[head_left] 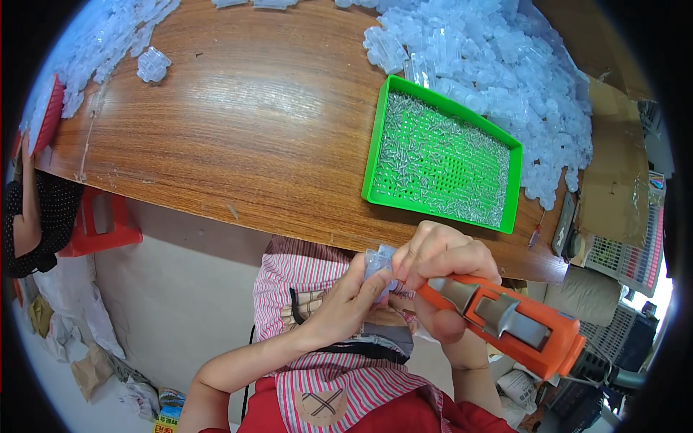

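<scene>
Over my lap, just off the table's front edge, my left hand (339,307) pinches a small clear plastic part (380,261) between thumb and fingers. An orange power screwdriver (516,325) lies in the grip of my right hand (451,260), its body slanting down to the right. The tool's front end points at the plastic part; my fingers hide its tip, so I cannot tell whether it touches. Right-hand fingertips are close beside the part. Beyond my hands, a green tray (370,169) on the table holds many small silver screws (411,137).
A big heap of clear plastic parts (491,68) covers the table's far right; another heap (108,43) lies far left. One clump (153,65) sits apart. At left are a red basin (50,115), another person's arm (29,195) and a red stool (108,231). Cardboard (613,166) stands right.
</scene>
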{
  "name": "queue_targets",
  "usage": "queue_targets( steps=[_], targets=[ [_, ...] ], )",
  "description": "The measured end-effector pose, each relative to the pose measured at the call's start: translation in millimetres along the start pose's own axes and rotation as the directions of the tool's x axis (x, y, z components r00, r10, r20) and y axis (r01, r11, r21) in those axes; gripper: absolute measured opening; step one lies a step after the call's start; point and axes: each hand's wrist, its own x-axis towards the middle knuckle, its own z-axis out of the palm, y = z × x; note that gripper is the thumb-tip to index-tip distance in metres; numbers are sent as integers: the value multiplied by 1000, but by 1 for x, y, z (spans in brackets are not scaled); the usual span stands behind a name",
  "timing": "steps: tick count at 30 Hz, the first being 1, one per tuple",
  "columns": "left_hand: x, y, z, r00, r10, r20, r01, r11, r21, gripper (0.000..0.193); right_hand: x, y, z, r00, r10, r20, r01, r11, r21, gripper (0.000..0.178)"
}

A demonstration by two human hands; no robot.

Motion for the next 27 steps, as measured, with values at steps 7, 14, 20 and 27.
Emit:
queue_targets(
  steps=[7,14,20,27],
  targets=[
    [-2,1,-3,980,-188,65,198,956,-218,35,14,-25,-6,992,77,-97,-57,978,199,57],
    [-11,21,-7,963,-267,34,255,864,-434,37,13,-27,-17,990,-27,-140,50,985,163,65],
    [2,7,-8,963,-265,-41,223,875,-431,27,6,-17,-6,991,65,-120,-35,971,235,51],
    [2,6,3,970,-228,-82,164,866,-472,24,2,-11,-13,999,45,-15,-43,994,102,64]
  ],
)
